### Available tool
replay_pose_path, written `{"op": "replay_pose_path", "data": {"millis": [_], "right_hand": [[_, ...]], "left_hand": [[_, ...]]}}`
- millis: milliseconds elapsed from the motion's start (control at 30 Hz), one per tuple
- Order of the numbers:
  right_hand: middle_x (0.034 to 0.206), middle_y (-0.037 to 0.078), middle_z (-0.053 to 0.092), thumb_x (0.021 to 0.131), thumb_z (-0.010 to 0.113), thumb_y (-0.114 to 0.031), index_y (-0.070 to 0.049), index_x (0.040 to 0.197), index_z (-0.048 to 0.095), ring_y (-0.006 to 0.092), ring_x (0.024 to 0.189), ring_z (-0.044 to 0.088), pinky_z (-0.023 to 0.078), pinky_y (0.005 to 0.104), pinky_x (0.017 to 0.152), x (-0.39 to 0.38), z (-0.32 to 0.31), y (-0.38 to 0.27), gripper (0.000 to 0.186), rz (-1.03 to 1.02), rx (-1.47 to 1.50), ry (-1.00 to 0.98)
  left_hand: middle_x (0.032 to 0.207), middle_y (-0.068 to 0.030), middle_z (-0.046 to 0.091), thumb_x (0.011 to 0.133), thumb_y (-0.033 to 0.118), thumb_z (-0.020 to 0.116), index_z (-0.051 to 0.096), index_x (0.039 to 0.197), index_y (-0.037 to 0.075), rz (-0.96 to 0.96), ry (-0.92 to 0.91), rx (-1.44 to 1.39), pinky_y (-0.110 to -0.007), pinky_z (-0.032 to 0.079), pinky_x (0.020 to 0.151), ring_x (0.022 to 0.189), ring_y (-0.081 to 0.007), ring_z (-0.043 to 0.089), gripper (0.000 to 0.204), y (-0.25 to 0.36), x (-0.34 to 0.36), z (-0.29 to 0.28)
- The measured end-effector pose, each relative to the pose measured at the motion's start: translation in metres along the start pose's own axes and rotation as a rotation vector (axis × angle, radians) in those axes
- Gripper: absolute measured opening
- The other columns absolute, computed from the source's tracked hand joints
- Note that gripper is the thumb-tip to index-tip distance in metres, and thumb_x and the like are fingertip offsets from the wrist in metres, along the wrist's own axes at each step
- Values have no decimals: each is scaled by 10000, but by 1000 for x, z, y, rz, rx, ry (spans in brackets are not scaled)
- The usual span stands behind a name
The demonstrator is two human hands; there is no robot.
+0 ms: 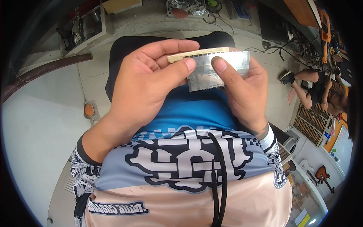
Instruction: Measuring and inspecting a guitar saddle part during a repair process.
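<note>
My left hand (143,79) is closed on a slim, pale cream strip (177,58), pinching it between thumb and fingers. My right hand (245,90) grips a flat silver metal gauge card (206,78) with ruler marks and small notches along its edges. The right thumb presses on its face, and the fingers go behind it. The strip lies along the card's upper edge, close against it; whether they touch all along is hidden. My left thumb tip reaches the card's upper left corner. Both things are held up over my lap.
A black seat or cushion (119,56) stands behind my hands on the tiled floor. At the far left is a box (100,28) of tools. A tray of metal parts (185,9) sits at the top. Another person (321,87) sits at right, near a rack (310,123) and a guitar (322,174).
</note>
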State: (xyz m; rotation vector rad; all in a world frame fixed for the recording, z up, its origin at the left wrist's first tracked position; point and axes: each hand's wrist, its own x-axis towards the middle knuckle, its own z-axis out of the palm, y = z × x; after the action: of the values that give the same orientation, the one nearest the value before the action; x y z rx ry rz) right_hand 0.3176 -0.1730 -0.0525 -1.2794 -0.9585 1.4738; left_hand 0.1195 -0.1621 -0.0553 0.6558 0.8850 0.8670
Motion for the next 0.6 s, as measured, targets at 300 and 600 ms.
{"op": "replay_pose_path", "data": {"millis": [300,600], "right_hand": [[979,62,735,921,783,-118,39,1138,684,81,851,668,544,225,744,0,-1,2,286,-6,2,-5],[976,60,736,924,783,-132,36,1134,687,79,853,669,547,226,751,-1,-1,2,285,-5,-26,2]], "left_hand": [[1157,-146,717,987,60,646,585,1321,-51,-2,2,4,-311,567,909,1040,-166,696,357,0,0,0],[1156,-141,720,982,75,659,593,1316,-46,-9,1,-18,-307,564,903,1039,-163,697,362,-1,0,-2]]}}
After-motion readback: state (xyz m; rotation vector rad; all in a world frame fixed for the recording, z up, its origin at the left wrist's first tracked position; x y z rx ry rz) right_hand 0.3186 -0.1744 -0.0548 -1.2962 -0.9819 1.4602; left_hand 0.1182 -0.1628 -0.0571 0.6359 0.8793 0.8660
